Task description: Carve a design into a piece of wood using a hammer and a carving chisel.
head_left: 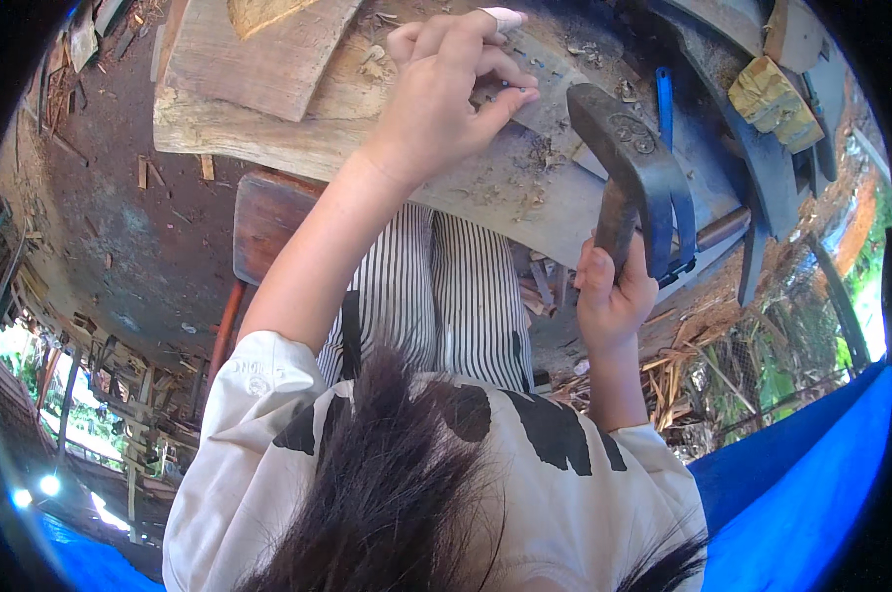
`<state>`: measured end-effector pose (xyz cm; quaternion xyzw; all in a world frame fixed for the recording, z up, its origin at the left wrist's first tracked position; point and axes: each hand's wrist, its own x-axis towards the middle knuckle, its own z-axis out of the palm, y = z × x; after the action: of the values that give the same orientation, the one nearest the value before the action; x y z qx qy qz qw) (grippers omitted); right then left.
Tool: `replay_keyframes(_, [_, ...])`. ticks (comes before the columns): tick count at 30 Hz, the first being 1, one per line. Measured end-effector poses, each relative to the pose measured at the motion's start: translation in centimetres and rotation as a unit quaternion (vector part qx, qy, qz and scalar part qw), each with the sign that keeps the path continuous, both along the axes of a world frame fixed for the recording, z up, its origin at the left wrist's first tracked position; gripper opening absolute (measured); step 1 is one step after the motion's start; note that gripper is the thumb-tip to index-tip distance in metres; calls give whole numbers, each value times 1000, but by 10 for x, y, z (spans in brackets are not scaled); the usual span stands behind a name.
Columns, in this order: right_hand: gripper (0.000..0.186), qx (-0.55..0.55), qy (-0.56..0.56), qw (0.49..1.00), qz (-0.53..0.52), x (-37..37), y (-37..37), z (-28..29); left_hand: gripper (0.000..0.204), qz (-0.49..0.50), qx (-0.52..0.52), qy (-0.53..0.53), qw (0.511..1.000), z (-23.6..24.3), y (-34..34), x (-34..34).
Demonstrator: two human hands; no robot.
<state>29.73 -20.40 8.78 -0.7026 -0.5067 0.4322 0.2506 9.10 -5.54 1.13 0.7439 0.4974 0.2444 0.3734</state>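
My left hand (461, 94) is over the wooden work board (219, 123), fingers bent, thumb and a finger close together at something too small to make out. A white wrap covers one fingertip. My right hand (614, 296) grips the handle of a hammer (609, 128), its dark metal head raised at the right of the board. Behind the hammer lies a blue-handled tool (665, 104). Wood shavings and small bits are scattered near my left hand, on the board.
A lighter plank (254, 64) lies at the upper left of the bench. A yellowish block (774, 104) sits among dark boards at the upper right. A brown seat (268, 222) stands beside my legs. Blue tarpaulin (801, 503) hangs at the lower right.
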Motion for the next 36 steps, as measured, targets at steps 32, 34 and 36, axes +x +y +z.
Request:
replay_keyframes(32, [37, -71, -30, 997, -1, -13, 16, 0, 99, 5, 37, -127, 991, -34, -17, -12])
replay_keyframes(34, [37, -118, -65, 991, -3, -15, 22, 4, 90, 58, -26, -240, 969, -34, -18, -8])
replay_keyframes(36, [35, -110, -58, 992, -16, -8, 15, 5, 98, 31, -15, -200, 979, -30, -13, -8])
